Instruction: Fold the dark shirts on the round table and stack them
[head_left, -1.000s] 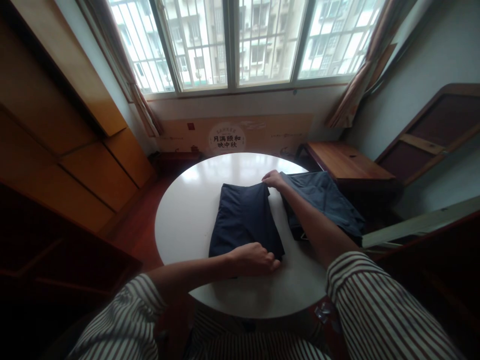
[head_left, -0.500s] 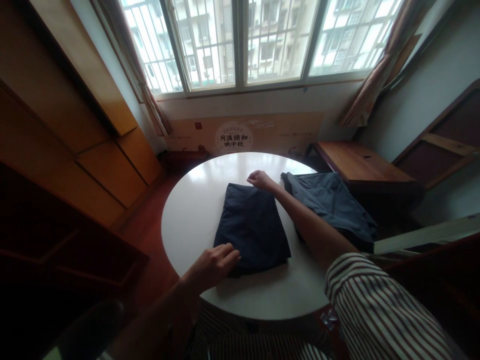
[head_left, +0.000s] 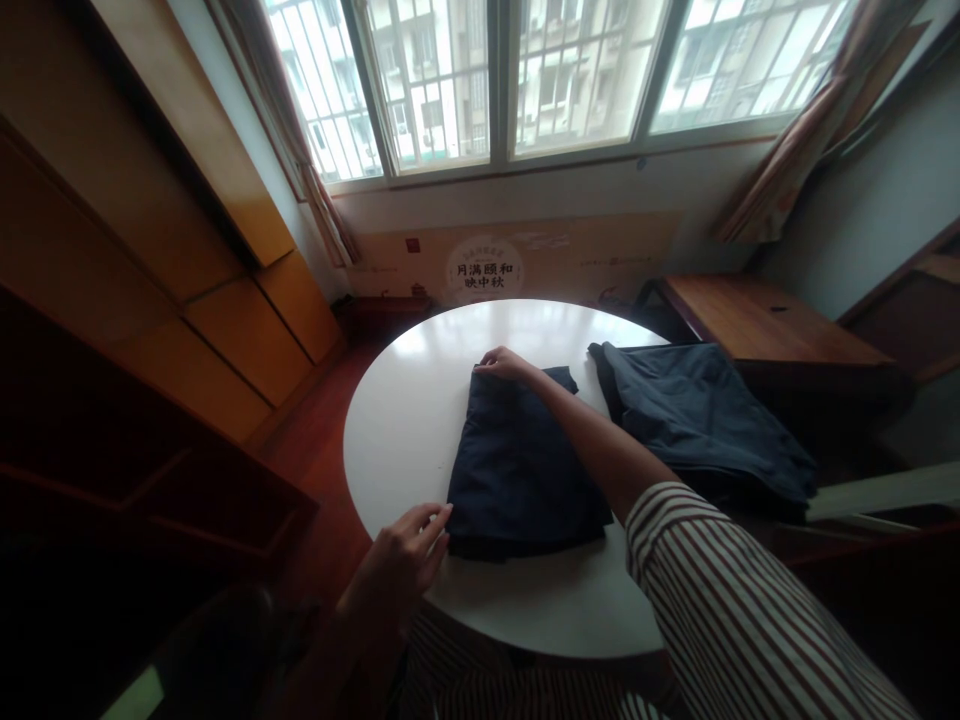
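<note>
A dark navy folded garment (head_left: 529, 460) lies flat on the round white table (head_left: 397, 420), its near edge showing stacked layers. At its far left corner, my right hand (head_left: 504, 363) has its fingers closed on the fabric, the forearm crossing over the garment's right side. My left hand (head_left: 411, 545) is at the near left corner, thumb and fingertips pinching the edge. To the right, a stack of grey-blue folded garments (head_left: 697, 410) overhangs the table's edge.
A wooden desk (head_left: 780, 320) stands behind the table on the right. Wooden cabinets (head_left: 232, 340) line the left wall. Beyond the table are a printed banner (head_left: 600, 255) and a barred window (head_left: 574, 80).
My right hand has moved left to the garment's far left corner. My left hand has drawn back from on top of the fabric to its near left edge. The view has shifted slightly.
</note>
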